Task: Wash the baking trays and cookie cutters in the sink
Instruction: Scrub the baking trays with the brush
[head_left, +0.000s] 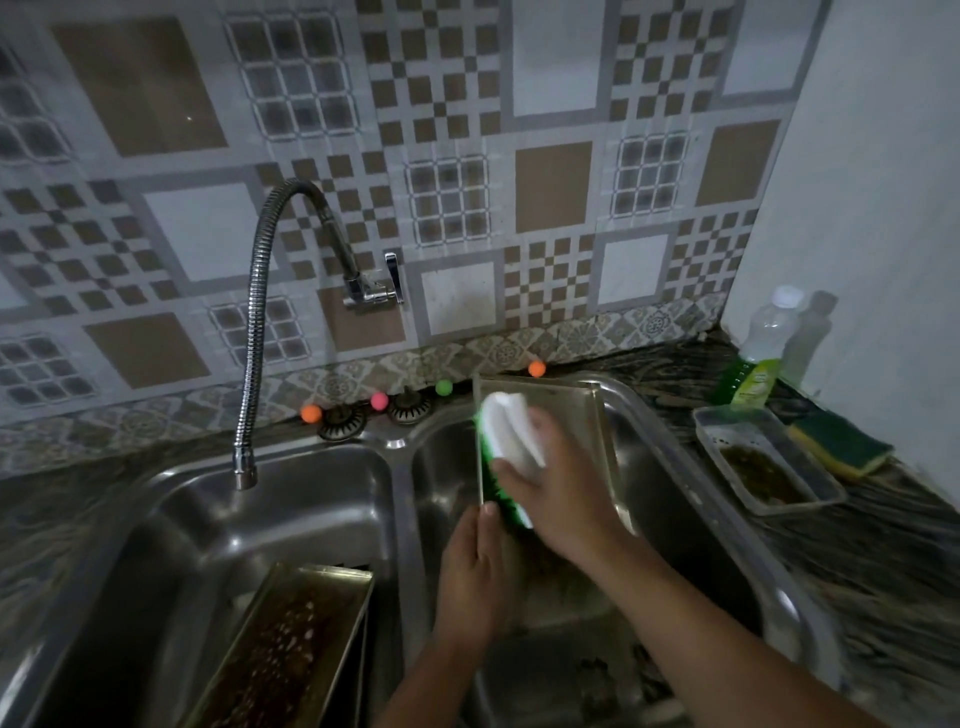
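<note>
A metal baking tray (597, 415) stands tilted in the right basin of the steel sink (400, 483). My right hand (556, 483) grips a white scrubbing brush with green bristles (506, 436) and presses it against the tray's left side. My left hand (478, 571) holds the tray's near left edge, thumb up along the rim. A second tray (291, 644), stained brown, leans in the left basin. Dark cookie cutters (597, 675) lie dimly at the bottom of the right basin.
A flexible tap (260, 322) hangs over the left basin, its lever (392, 275) on the tiled wall. On the right counter are a dish soap bottle (758, 364), a plastic container (763, 457) and a yellow-green sponge (841, 444). Coloured balls (379, 400) and strainers line the sink's back.
</note>
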